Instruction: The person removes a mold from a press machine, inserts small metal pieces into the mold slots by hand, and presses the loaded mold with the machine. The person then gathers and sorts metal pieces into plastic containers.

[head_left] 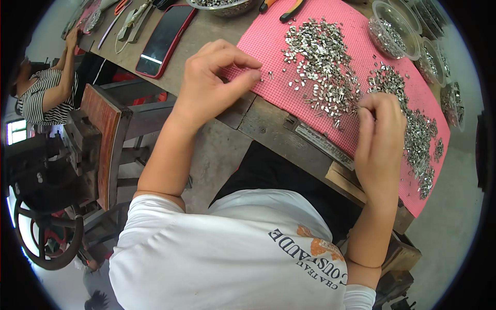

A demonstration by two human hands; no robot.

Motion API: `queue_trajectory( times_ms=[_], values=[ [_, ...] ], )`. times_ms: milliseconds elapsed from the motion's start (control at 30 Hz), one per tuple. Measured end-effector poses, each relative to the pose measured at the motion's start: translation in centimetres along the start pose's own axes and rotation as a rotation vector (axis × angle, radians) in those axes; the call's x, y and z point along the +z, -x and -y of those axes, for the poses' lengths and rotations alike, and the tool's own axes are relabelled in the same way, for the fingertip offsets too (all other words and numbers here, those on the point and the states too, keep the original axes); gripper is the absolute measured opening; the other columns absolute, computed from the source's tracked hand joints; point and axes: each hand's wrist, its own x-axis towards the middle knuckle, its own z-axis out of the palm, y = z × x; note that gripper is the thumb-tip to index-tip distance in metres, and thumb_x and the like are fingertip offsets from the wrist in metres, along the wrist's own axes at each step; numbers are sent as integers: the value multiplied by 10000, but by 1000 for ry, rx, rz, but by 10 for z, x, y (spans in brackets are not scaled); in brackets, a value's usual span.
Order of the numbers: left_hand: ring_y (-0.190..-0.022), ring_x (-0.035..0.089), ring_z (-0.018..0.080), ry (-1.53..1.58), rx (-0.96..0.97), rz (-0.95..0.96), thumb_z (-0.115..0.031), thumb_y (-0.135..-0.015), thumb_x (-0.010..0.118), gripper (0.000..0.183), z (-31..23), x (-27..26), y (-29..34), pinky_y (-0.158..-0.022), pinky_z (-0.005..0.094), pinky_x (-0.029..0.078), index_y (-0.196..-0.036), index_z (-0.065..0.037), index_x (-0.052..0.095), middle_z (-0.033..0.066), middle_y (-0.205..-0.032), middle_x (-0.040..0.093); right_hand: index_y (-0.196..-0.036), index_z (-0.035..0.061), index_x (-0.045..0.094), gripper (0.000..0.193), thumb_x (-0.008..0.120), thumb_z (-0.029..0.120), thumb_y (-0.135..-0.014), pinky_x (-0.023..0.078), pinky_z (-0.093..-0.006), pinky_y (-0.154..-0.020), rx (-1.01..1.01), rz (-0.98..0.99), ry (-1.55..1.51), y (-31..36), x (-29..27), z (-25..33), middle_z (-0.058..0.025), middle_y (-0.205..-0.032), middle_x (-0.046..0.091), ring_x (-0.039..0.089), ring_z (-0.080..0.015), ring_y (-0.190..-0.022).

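Note:
A pink textured mat (268,36) covers the bench top and carries loose heaps of small shiny metal pieces (323,57). My left hand (214,77) hovers over the mat's left edge, thumb and forefinger drawn together in a pinch; whatever may be between the tips is too small to make out. Two tiny metal pieces (270,75) lie just beside those fingertips. At the right side of the central heap, my right hand (383,132) has its fingers curled and closed among the pieces. What they grip is hidden. More metal pieces (421,137) spread to the right of that hand.
Clear plastic tubs (380,8) of metal parts line the right and far side. Orange-and-black handled pliers (292,11) rest at the mat's far edge. A red-cased phone (166,40) lies on the bench at left. Beyond a wooden stool (106,139), another person (49,95) sits working.

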Motion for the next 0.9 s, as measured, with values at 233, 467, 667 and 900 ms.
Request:
queue_trajectory(
  times_ms=[233, 467, 667, 900],
  values=[
    [-807, 622, 213, -124, 133, 44, -125, -748, 841, 155, -19, 19, 0, -709, 331, 512, -897, -105, 803, 37, -828, 672, -993, 15, 566, 48, 575, -4, -950, 404, -388, -892, 95, -22, -19, 18, -12, -9, -117, -974, 593, 588, -301, -942],
    [-815, 623, 204, -149, 171, 104, -113, -766, 842, 156, -19, 26, -9, -715, 332, 508, -918, -112, 806, 33, -833, 669, -1006, 23, 564, 58, 578, 7, -953, 380, -381, -920, 109, -12, 9, 27, -14, -12, -103, -1003, 603, 593, -282, -976],
    [-831, 636, 226, -203, 289, 164, -102, -761, 840, 130, -30, 34, -29, -733, 351, 507, -882, -86, 794, 49, -846, 678, -1020, 47, 571, 71, 590, 22, -957, 357, -373, -939, 108, -12, 22, 32, -13, -14, -92, -1001, 601, 594, -264, -993],
    [-784, 643, 266, -468, 246, 177, -148, -728, 838, 105, -45, 47, -23, -724, 389, 505, -770, -94, 759, 51, -780, 650, -1035, 64, 573, 87, 598, 35, -957, 352, -384, -956, 133, -6, 10, 36, -13, -17, -85, -1015, 605, 594, -260, -1004]
  ],
)
